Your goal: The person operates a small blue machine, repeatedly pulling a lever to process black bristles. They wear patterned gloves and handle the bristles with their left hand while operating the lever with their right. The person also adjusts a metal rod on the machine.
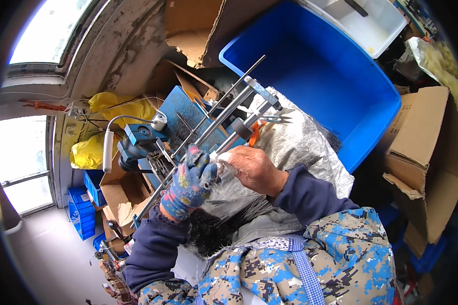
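My left hand (pixel 190 178), in a blue patterned glove, is closed beside the steel rods (pixel 229 115) of a bench machine; what its fingers hold, if anything, is hidden. Close to it, my bare right hand (pixel 257 170) has its fingers curled in a pinch. A small white piece (pixel 225 157), perhaps cloth or paper, shows at the right fingertips, between the two hands. Beyond the right hand lies a cutting tool with orange handles (pixel 254 134) and metal jaws (pixel 277 120), on a white woven sack (pixel 310 147). Dark thin wires or rods (pixel 328 138) lie along the sack's edge.
A large blue bin (pixel 310 61) stands behind the sack, with a white tub (pixel 364 25) past it. Cardboard boxes (pixel 417 137) are at the right. The blue machine head (pixel 140 134) and lamp (pixel 108 150) stand left. Another person's plaid sleeve (pixel 118 287) shows at lower left.
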The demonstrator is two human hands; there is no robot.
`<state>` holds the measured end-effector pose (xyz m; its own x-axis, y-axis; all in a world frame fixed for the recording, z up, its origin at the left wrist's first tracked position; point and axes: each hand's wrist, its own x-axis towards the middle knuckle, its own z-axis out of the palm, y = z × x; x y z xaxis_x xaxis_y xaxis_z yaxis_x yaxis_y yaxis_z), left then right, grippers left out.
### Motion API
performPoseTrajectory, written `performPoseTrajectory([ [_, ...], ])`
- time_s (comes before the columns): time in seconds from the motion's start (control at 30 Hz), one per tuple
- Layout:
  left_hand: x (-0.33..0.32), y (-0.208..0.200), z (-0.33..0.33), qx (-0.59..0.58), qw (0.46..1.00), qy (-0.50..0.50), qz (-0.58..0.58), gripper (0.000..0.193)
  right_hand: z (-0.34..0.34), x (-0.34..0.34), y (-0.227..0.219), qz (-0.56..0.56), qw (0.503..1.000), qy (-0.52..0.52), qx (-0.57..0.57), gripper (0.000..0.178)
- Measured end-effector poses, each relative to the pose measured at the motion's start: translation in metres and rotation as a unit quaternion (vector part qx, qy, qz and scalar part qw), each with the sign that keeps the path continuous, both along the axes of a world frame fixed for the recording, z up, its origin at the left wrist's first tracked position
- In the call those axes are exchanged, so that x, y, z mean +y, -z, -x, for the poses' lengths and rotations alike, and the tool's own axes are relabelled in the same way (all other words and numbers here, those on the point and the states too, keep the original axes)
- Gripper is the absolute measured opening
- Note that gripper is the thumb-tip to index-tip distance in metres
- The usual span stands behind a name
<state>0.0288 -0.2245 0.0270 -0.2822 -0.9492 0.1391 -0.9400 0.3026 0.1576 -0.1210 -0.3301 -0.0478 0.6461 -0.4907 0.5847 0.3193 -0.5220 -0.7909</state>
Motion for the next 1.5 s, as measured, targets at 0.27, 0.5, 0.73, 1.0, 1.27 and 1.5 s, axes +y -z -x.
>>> performPoseTrajectory([
  [0.27,0.002,0.001,-0.002,0.037,0.994,-0.071,-0.078,0.029,-0.001,0.002,0.007,-0.117,0.993,-0.026,0.001,0.031],
  [0.5,-0.003,-0.003,0.001,0.192,0.976,-0.103,-0.026,0.038,0.001,0.006,0.019,-0.087,0.996,-0.021,0.019,0.031],
  [0.73,0.001,-0.001,-0.007,0.115,0.991,-0.061,-0.017,0.037,0.01,0.0,-0.016,0.07,0.994,-0.003,0.082,0.037],
  [1.0,-0.002,-0.008,-0.006,0.151,0.986,-0.066,-0.028,0.036,-0.005,0.013,0.005,0.046,0.996,0.006,0.073,0.021],
  [1.27,-0.002,-0.008,-0.004,0.23,0.96,-0.144,-0.07,0.03,-0.007,0.01,0.011,0.065,0.997,0.022,0.038,0.029],
  [1.5,-0.003,0.002,0.011,0.261,0.929,-0.261,-0.027,0.023,-0.017,0.015,0.015,0.015,0.998,0.055,-0.015,0.017],
])
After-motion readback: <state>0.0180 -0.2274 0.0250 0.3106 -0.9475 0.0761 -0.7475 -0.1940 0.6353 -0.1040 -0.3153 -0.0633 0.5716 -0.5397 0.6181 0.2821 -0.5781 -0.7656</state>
